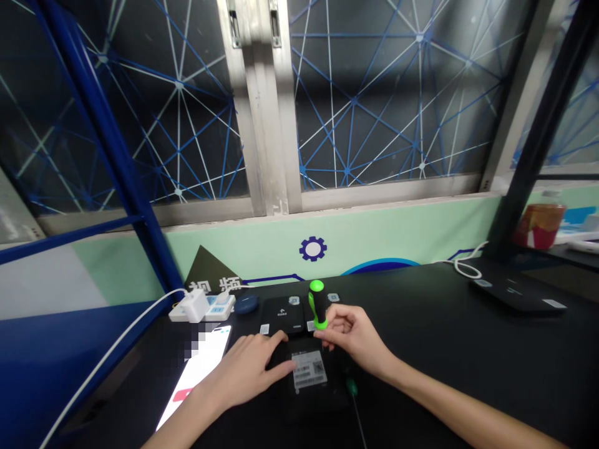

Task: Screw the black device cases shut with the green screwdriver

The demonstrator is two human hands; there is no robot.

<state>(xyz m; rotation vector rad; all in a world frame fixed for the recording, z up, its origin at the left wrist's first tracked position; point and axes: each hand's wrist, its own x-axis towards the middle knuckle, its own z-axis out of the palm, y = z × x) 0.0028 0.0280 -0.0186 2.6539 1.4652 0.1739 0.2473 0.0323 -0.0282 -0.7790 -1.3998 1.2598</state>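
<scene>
Black plastic box point(306, 399) lies on the bench point(472, 362) closest to the wearer, a white-and-grey barcode sticker point(309, 369) on its top. The left hand point(243, 369) rests on the box's left side, its grip apart, with the fingers point(276, 340) laid over the edge and clamped on nothing. The right hand point(350, 337) reaches in from the right, its grip together: thumb and forefinger pinch a screwdriver point(318, 304) with a black-and-lime-green handle, held upright just above the box's far edge. A thin dark rod point(358, 418) with a green collar lies beside the box's right side. Left of the hands, a smartphone point(191, 377) glows with a partly pixelated screen. Beyond stand a second black box point(282, 315) with small labels around it, a blue round object point(246, 304), and a white charger point(195, 305) in a power strip point(219, 308). Far right lies a flat black box point(517, 293). Past the bench rise a mint-green wall point(327, 240) and a window point(355, 93).
</scene>
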